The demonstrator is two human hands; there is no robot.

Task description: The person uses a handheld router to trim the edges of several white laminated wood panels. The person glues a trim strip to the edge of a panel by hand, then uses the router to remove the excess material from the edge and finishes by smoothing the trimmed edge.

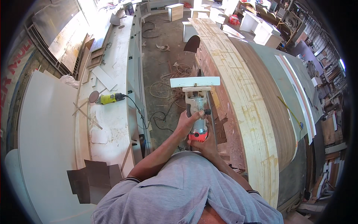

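Note:
In front of my body I hold a trim router (198, 125) with a clear housing, a silver body and a red end. My left hand (186, 123) is closed round its middle, the thumb lying across the front near a black knob. Lower down, my right hand (206, 145) grips the red end. A pale straight strip (186, 82) lies crosswise at the router's far end, against its base; whether it is fixed there I cannot tell.
On the long white bench (115, 123) at left lie a yellow-green angle grinder (108, 98) and wood scraps. A long pale plywood sheet (238, 78) runs along the right, with a tape measure (301, 125) beyond it. Cables (161, 115) and offcuts litter the floor between.

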